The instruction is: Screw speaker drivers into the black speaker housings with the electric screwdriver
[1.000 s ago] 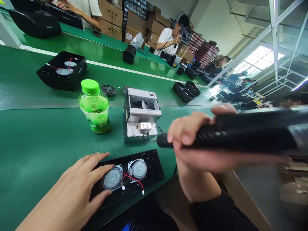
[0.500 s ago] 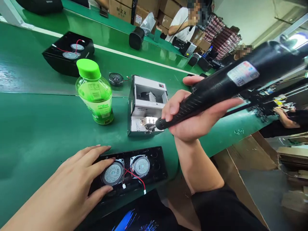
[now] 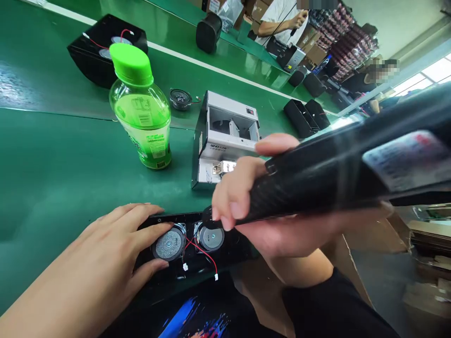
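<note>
In the head view, a black speaker panel (image 3: 230, 251) lies at the bench's near edge, carrying two round speakers with silver-grey backs, the left speaker (image 3: 169, 244) and the right speaker (image 3: 212, 238). Red and black wires with white plugs cross between them. My left hand (image 3: 120, 249) holds the panel's left end, thumb and index finger on either side of the left speaker. My right hand (image 3: 253, 206) is wrapped round a black electric screwdriver (image 3: 310, 173). Its nose is over the panel's far edge by the right speaker; the bit's tip is hidden. Behind stands a white WEIXIN screw feeder (image 3: 225, 145), partly covered by my right hand.
A green-capped bottle (image 3: 141, 112) stands left of the feeder. Beyond are a loose speaker (image 3: 181, 99) and a black speaker box (image 3: 95, 56) with red wires. More black boxes (image 3: 305, 115) sit at the right. A co-worker (image 3: 282, 21) is across the bench.
My right hand has brought the screwdriver down and toward me, from the screw feeder's front to the panel's far edge. My left hand keeps its place on the panel. The view has shifted slightly.
</note>
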`<state>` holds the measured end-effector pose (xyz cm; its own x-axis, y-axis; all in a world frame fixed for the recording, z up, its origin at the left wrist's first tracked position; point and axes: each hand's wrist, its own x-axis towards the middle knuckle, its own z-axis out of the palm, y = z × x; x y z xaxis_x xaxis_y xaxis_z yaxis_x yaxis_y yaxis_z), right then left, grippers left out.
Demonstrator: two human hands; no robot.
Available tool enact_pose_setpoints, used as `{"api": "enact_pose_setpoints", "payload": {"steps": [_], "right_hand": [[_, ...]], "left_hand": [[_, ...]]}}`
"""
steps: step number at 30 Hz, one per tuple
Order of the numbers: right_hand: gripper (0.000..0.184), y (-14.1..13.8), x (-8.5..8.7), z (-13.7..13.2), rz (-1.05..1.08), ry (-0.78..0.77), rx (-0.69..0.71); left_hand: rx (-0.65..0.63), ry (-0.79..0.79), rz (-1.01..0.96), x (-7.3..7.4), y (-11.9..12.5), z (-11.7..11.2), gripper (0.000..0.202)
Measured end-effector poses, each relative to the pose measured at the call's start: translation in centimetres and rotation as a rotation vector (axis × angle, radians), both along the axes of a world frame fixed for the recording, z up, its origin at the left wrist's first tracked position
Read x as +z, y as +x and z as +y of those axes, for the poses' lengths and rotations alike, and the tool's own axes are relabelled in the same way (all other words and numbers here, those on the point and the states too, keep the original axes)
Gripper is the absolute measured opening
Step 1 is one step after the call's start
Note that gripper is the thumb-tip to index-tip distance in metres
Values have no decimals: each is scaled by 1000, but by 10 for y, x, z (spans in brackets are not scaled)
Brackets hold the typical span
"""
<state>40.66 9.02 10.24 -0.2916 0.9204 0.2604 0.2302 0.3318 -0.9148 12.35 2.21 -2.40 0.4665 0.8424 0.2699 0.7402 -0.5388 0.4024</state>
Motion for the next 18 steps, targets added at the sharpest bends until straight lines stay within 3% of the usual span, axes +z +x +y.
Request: {"api": "enact_pose_setpoints", "payload": {"steps": [2,5,8,11,13,18], "right_hand": [[57,-9,-16,3,-106,-83,114],[69,-17,-27,4,-12,-114,130],[72,-18,-26,4,29,-97,134],[60,-17,-23,5,-148,-83,192],[63,-17,-23,5,-226,-53,211],[88,-21,-25,1,54,-44,136]], "left_hand": [[-1,-5,-2,3,2,0,45],[-1,-26,-26,6,3,-1,41],[2,-37,-44,6,3,-2,40],[-2,-39,-38,5,2,-3,40],[-4,-36,-33,5,2,-3,38],[-14,-23,-22,5,4,-4,40]]}}
